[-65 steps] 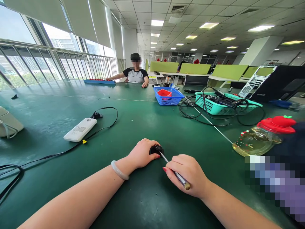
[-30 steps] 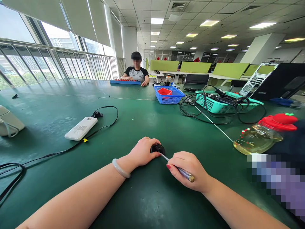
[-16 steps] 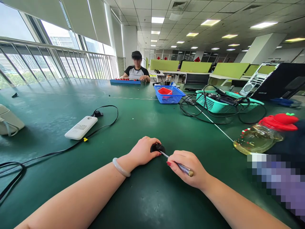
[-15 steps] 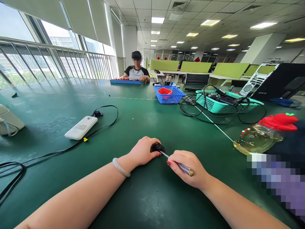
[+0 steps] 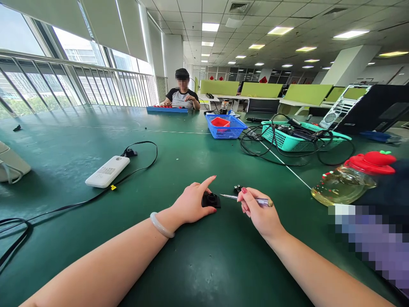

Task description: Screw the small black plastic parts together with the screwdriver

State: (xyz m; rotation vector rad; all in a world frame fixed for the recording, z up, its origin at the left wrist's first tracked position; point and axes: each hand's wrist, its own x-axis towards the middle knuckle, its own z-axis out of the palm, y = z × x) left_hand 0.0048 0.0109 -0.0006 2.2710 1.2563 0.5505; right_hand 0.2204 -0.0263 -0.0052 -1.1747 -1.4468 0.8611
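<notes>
Hands low on the green table (image 5: pixel 79 140), and it's close work. The left hand (image 5: pixel 191 202) lies with its wrist flat on the mat. Thumb and curled fingers pinch the small black part (image 5: pixel 211 200) against the surface, likely so it cannot skid. The index finger is lifted and pointing away, which leaves the part's top face open. That part sits just ahead of the person, right at the left fingertips.

The right hand (image 5: pixel 258 211) is closed round a slim screwdriver (image 5: pixel 246 198), held pen-style near the handle for fine control. The shaft runs level and the tip aims left, just short of the part and not touching it. A tiny black piece (image 5: pixel 237 188) lies loose just beyond the shaft.

Further out, a white power bank (image 5: pixel 107 171) lies with its cable (image 5: pixel 150 158) looped beside it. A blue basket (image 5: pixel 225 126), a teal basket (image 5: pixel 297 140) and a red-capped bottle (image 5: pixel 348 183) sit well apart from the hands. Another person (image 5: pixel 182 94) is seated at the far end
</notes>
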